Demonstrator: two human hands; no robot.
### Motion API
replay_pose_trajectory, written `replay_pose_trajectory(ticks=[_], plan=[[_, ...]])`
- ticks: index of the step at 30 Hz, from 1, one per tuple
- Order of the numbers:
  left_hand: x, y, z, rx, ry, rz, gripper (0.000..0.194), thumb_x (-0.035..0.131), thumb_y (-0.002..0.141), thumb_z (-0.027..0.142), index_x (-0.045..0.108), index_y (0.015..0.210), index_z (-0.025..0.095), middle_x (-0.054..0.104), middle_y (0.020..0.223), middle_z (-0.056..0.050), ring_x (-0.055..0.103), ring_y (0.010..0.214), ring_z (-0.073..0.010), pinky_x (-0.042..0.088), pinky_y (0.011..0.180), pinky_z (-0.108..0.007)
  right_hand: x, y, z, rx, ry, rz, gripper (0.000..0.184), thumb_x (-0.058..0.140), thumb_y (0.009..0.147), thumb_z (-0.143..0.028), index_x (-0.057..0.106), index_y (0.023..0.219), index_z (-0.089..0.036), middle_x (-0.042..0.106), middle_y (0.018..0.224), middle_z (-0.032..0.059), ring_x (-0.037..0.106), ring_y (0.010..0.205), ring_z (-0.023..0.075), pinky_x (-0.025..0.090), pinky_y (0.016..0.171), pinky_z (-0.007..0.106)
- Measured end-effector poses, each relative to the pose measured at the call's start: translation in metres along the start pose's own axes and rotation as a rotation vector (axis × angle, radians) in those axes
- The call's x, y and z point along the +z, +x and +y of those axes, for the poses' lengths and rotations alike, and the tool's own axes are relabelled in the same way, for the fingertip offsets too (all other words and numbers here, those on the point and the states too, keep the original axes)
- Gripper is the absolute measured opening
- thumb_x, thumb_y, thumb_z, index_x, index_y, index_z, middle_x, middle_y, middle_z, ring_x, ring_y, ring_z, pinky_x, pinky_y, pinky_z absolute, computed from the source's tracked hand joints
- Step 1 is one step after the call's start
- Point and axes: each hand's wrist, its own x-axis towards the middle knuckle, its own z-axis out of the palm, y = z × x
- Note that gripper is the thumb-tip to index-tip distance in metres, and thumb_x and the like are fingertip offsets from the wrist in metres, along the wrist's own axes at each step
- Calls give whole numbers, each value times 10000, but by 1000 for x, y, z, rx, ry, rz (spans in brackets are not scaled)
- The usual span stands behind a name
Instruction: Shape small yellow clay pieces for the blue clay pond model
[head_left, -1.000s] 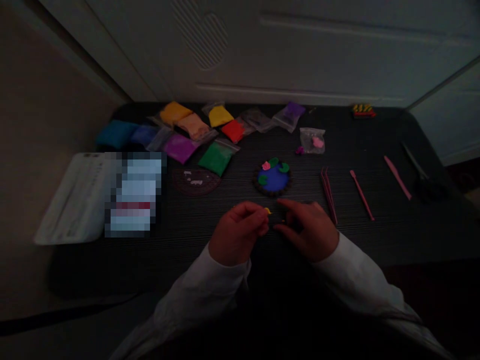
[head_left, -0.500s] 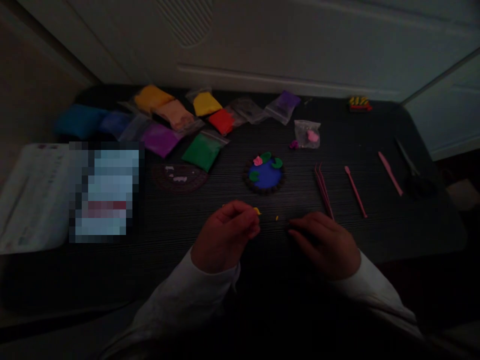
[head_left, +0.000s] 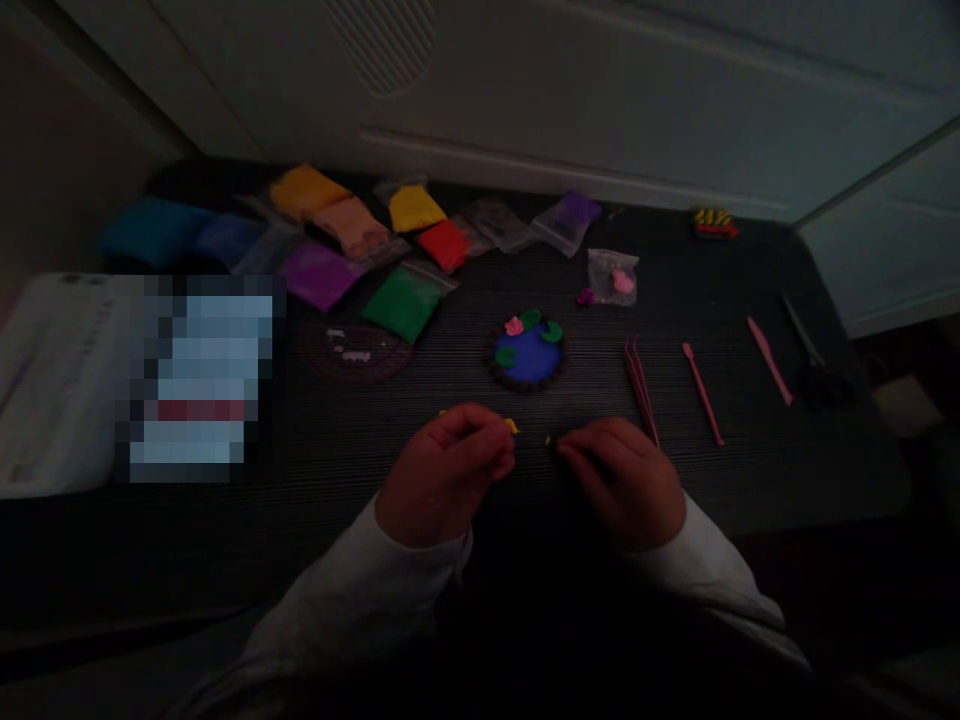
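My left hand [head_left: 442, 475] pinches a lump of yellow clay [head_left: 512, 426] between thumb and forefinger; its tip pokes out on the right. A second bit of yellow shows behind the knuckles. My right hand [head_left: 626, 480] has thumb and forefinger closed at the end of a tiny yellow clay piece [head_left: 548, 440], low over the dark table. Just beyond both hands lies a round clay pond [head_left: 531, 358], blue with a dark beaded rim. On it sit several green lily pads [head_left: 552, 331] and a pink flower [head_left: 514, 326].
Pink tweezers [head_left: 641, 390], a thin pink tool [head_left: 703, 395], a pink clay knife [head_left: 769, 360] and scissors [head_left: 810, 350] lie at right. Clay bags, including a green one [head_left: 403, 302], line the back left. A clear plate [head_left: 356, 358] and a blurred screen [head_left: 202, 380] are at left.
My right hand, first held with fingers apart, drew back right and uncovered the tiny yellow piece, then came left with fingertips closed at it. My left hand keeps its pinch. The view has shifted.
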Motion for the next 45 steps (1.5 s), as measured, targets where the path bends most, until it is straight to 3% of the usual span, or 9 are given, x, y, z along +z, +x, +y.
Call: replay_pose_trajectory(ticks=[5, 15, 22, 28, 32, 36, 40, 45], plan=[[1, -1, 0, 18, -4, 2, 101, 691, 567, 168, 593, 563, 144, 548, 524, 14, 463, 509, -72, 348, 454, -183, 8, 7, -2, -32, -1, 28, 159, 498, 784, -243, 638, 834, -188, 634, 777, 54, 554, 741, 173, 411, 687, 332], [0, -1, -1, 4, -7, 3, 108, 702, 547, 171, 599, 568, 143, 558, 530, 11, 462, 504, -66, 345, 451, -179, -2, 1, 3, -22, 134, 26, 216, 495, 778, -213, 591, 970, -189, 624, 855, 55, 568, 787, 149, 455, 693, 294], [1, -2, 1, 4, 7, 13, 113, 703, 543, 171, 595, 550, 138, 555, 525, 12, 460, 500, -62, 345, 456, -178, 10, 7, 4, 33, 208, 29, 155, 549, 744, -266, 654, 848, -219, 626, 786, 58, 542, 746, 177, 398, 710, 344], [3, -2, 1, 7, 16, 8, 110, 701, 545, 172, 596, 548, 141, 552, 520, 13, 457, 500, -65, 342, 454, -183, 2, 5, -2, 157, 593, 88, 83, 566, 730, -225, 619, 794, -218, 627, 822, 36, 546, 820, 170, 385, 777, 347], [2, -1, 0, 9, 21, 0, 105, 692, 558, 172, 593, 544, 141, 541, 507, 16, 450, 495, -63, 337, 452, -183, -1, 3, -8, 274, 1040, 154, 40, 482, 786, -264, 516, 792, -245, 594, 755, -6, 553, 662, 116, 438, 618, 292], [0, 0, -1, 5, 25, 3, 101, 693, 557, 171, 596, 551, 142, 550, 523, 13, 451, 500, -66, 336, 450, -185, -2, 7, -14, 335, 1391, 146, 127, 551, 716, -334, 463, 696, -244, 493, 624, -49, 445, 514, 79, 400, 511, 251], [1, 0, -1, -6, 28, 1, 109, 702, 542, 170, 596, 547, 146, 547, 513, 16, 450, 496, -69, 335, 443, -186, -3, 11, -18, 349, 1549, 125, 138, 629, 645, -282, 519, 718, -241, 435, 609, -50, 414, 533, 71, 388, 527, 248], [3, -1, -1, -12, 35, 0, 108, 699, 549, 168, 594, 544, 143, 548, 511, 15, 454, 495, -69, 343, 452, -188, -1, 11, -20, 286, 1584, 125, 123, 637, 642, -302, 564, 729, -256, 378, 567, -51, 388, 497, 73, 353, 466, 243]])
